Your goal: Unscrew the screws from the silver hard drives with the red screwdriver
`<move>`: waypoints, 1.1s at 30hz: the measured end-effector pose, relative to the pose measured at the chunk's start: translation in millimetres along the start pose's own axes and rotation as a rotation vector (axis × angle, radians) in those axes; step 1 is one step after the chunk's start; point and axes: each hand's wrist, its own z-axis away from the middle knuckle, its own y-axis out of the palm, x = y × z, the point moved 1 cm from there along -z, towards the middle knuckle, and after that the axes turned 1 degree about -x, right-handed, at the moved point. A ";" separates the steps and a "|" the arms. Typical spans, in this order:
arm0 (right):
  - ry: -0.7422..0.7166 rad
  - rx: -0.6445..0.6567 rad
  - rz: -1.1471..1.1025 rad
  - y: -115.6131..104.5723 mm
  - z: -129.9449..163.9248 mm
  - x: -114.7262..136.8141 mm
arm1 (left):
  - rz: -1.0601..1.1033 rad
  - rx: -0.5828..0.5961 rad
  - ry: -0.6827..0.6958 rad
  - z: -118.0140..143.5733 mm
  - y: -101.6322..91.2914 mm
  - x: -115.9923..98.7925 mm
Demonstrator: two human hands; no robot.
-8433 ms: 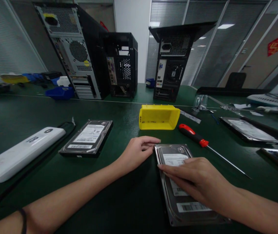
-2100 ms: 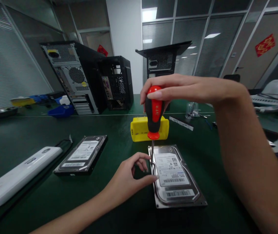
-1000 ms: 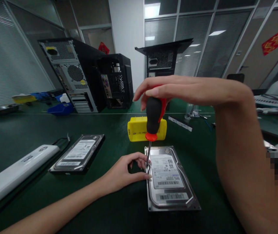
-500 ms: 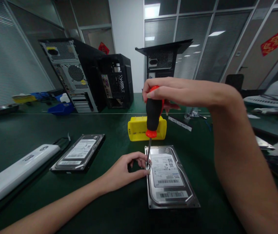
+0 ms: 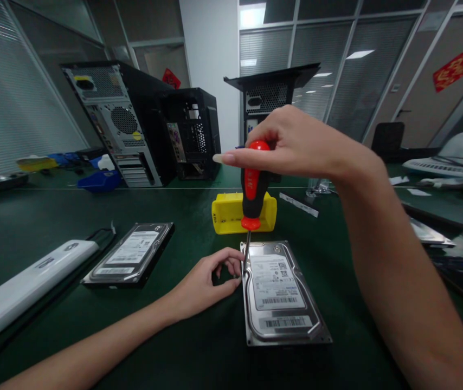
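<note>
A silver hard drive (image 5: pixel 276 319) with a white label lies flat on the dark green tabletop in front of me. My right hand (image 5: pixel 280 138) is closed round the top of a red and black screwdriver (image 5: pixel 251 187), its thumb stretched out to the left. The screwdriver stands nearly upright, its tip at the drive's left edge. My left hand (image 5: pixel 219 273) rests beside that edge, fingers curled, with a gap between thumb and index finger and nothing between them. Its fingertips are at the drive's side near the screwdriver tip; whether they press on it I cannot tell.
A yellow bin (image 5: pixel 223 216) stands behind the drive. To the left lie a second hard drive (image 5: pixel 129 254) and a white power strip (image 5: pixel 40 281). Computer cases (image 5: pixel 134 124) stand at the back, beside a blue bin (image 5: pixel 99 181). A metal strip (image 5: pixel 298 205) lies back right.
My right hand has turned on the screwdriver handle, the thumb swinging out to the left and the wrist rising. My left fingertips have drawn back slightly from the screwdriver tip.
</note>
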 end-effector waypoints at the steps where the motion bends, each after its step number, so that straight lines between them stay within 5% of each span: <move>1: 0.016 -0.022 0.025 0.1 -0.1 -1.4 | -0.002 0.000 0.002 -0.2 0.1 -0.3; 13: -0.134 0.110 -0.110 2.0 -3.9 1.6 | -0.035 -0.070 -0.010 0.3 -0.8 -0.6; 22: -0.242 0.263 -0.427 -5.5 0.0 0.1 | -0.067 -0.057 0.016 0.8 -1.7 -0.8; 33: 0.022 0.176 -0.130 -4.0 2.3 7.2 | -0.095 -0.051 0.023 0.0 -1.4 -0.3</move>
